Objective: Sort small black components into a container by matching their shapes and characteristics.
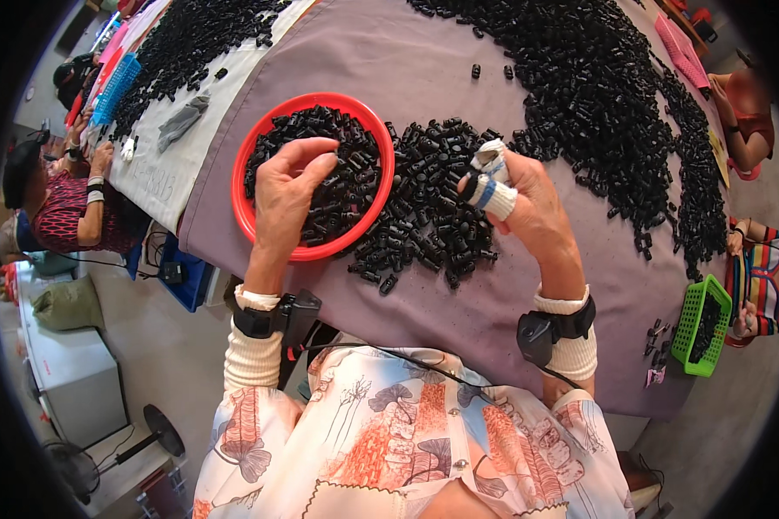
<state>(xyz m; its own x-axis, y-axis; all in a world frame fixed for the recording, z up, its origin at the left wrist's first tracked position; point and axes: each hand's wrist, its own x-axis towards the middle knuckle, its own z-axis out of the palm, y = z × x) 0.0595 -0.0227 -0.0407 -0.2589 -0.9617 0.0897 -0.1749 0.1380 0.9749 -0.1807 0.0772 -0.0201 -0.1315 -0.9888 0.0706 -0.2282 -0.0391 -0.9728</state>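
Note:
A round red plastic basin (388, 177) holds many small black plastic parts (346, 195). My left hand (287, 186) is over the basin, thumb and index finger curved toward each other with a narrow gap. I see nothing between them. To the right of the basin spreads a loose heap of the same black parts (433, 221). Above its right side, my right hand (528, 203) is closed, white cloth wraps (493, 197) with blue stripes around its fingers. A small black part (468, 186) shows at its fingertips, partly hidden by the wraps.
A much larger pile of black parts (597, 95) covers the table's far right. A green basket (703, 327) stands at the right edge of the mauve tablecloth (320, 52). Other people sit at left and right. At far left lie another pile (186, 52) and a blue basket (115, 86).

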